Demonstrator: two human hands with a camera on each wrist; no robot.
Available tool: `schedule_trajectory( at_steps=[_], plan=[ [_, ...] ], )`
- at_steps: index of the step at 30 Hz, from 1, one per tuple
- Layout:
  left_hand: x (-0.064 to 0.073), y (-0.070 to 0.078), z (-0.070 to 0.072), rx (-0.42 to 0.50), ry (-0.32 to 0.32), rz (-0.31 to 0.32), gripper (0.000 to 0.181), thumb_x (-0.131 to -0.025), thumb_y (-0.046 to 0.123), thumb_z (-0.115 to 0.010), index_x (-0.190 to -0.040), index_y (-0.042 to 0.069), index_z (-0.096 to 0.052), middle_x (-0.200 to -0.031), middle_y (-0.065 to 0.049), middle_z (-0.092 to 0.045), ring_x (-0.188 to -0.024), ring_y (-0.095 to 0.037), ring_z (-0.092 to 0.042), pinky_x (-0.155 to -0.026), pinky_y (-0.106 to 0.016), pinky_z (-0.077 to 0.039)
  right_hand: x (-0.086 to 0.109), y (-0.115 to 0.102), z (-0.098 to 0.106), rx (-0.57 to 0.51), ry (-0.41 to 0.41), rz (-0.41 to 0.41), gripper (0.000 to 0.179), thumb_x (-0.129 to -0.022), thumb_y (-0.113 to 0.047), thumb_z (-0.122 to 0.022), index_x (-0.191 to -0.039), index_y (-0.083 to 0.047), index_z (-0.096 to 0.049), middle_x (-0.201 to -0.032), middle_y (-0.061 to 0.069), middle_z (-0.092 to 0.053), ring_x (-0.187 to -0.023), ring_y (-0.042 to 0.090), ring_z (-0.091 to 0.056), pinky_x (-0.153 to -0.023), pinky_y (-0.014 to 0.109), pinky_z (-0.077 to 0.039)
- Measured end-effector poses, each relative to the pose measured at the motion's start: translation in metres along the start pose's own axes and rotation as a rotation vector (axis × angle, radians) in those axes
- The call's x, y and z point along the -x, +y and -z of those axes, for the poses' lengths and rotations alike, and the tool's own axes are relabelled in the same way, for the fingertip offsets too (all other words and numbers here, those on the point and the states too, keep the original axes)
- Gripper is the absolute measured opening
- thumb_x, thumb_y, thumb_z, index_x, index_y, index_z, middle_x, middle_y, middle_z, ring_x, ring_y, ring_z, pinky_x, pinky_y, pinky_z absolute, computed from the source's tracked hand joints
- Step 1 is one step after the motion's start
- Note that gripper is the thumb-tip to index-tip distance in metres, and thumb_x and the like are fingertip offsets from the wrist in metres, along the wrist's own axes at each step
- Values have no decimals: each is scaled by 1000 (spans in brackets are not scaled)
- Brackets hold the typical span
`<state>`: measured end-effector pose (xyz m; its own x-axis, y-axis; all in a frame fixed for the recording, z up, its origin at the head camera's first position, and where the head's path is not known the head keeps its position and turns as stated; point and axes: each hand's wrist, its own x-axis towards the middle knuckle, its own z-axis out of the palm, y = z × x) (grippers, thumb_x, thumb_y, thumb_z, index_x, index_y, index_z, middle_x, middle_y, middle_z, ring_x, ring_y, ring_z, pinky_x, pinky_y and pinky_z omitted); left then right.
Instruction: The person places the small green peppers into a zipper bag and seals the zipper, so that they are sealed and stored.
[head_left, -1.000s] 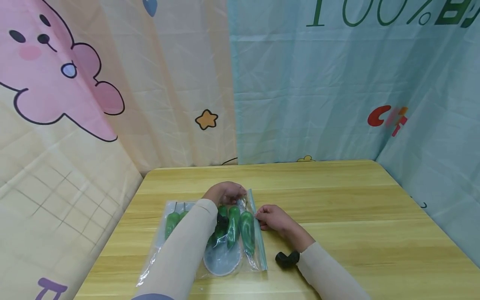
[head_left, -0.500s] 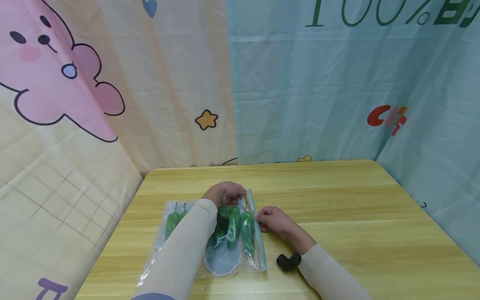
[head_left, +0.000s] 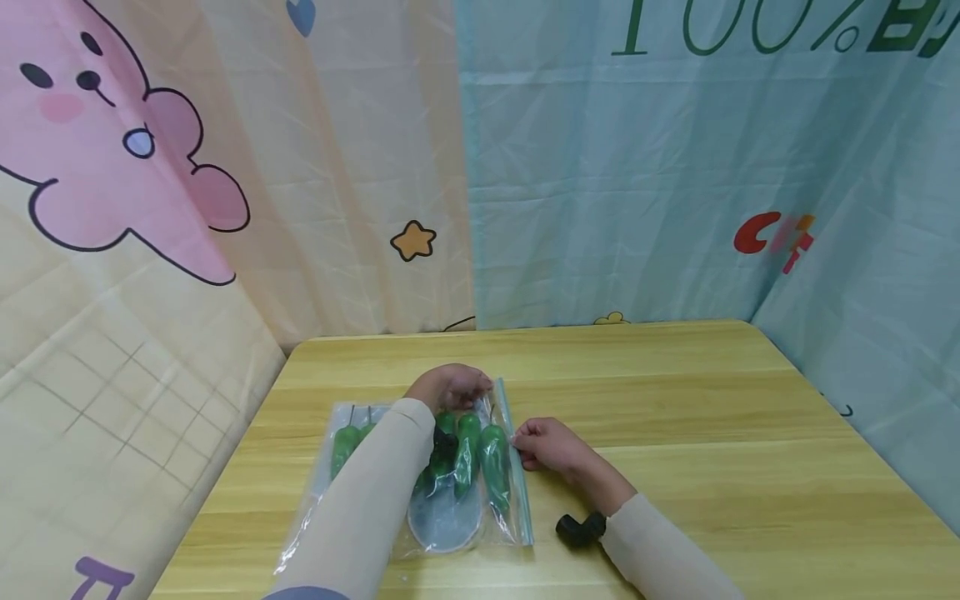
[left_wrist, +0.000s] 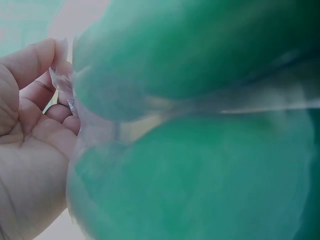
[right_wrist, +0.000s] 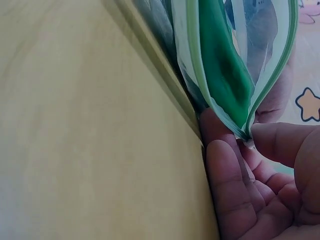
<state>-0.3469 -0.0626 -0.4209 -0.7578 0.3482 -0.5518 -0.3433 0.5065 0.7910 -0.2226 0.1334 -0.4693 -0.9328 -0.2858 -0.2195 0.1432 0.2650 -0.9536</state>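
Note:
A clear zip bag (head_left: 315, 500) lies on the table, its pale green zip strip (head_left: 523, 500) on the right side. Several green peppers (head_left: 495, 462) are inside it, long and thin-stemmed. My left hand (head_left: 463, 386) pinches the bag's far edge near the strip; in the left wrist view, thumb and fingertips (left_wrist: 44, 55) hold the crumpled film beside blurred green peppers (left_wrist: 165, 185). On the zip strip, my right hand (head_left: 551, 444) pinches with thumb and fingers. In the right wrist view the strip's two sides (right_wrist: 200, 75) part above the pinch and meet at it.
Beneath the bag's near part shows a round, pale blue-grey disc (head_left: 446, 521). A small black device (head_left: 579, 529) sits at the right wrist. Printed curtains (head_left: 600, 192) stand behind the wooden table (head_left: 675, 400) and at its sides.
My right hand has slid a little toward me along the zip strip, still pinching it. The left hand and the peppers have stayed in place.

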Motion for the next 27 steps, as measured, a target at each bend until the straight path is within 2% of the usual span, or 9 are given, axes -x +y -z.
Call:
schedule_trajectory(
  at_steps=[11,27],
  plan=[
    [3,-1,1,-17,-6,-11,22,-103,17,-53,-83,8,-56,-76,-2,-47,-71,-16,-47,-64,-22,-44,5,1,-1,-22,-27,16,13,-98,-10,-57,-93,1,-61,-81,5,-58,-74,15,-56,-64,26,-53],
    [3,-2,2,54,-9,1,16,-101,15,-56,-87,9,-60,-78,-2,-49,-71,-14,-47,-63,-20,-45,10,4,-3,-14,-41,25,13,-98,-10,-57,-92,1,-60,-78,4,-57,-71,15,-54,-63,26,-52]
  ],
)
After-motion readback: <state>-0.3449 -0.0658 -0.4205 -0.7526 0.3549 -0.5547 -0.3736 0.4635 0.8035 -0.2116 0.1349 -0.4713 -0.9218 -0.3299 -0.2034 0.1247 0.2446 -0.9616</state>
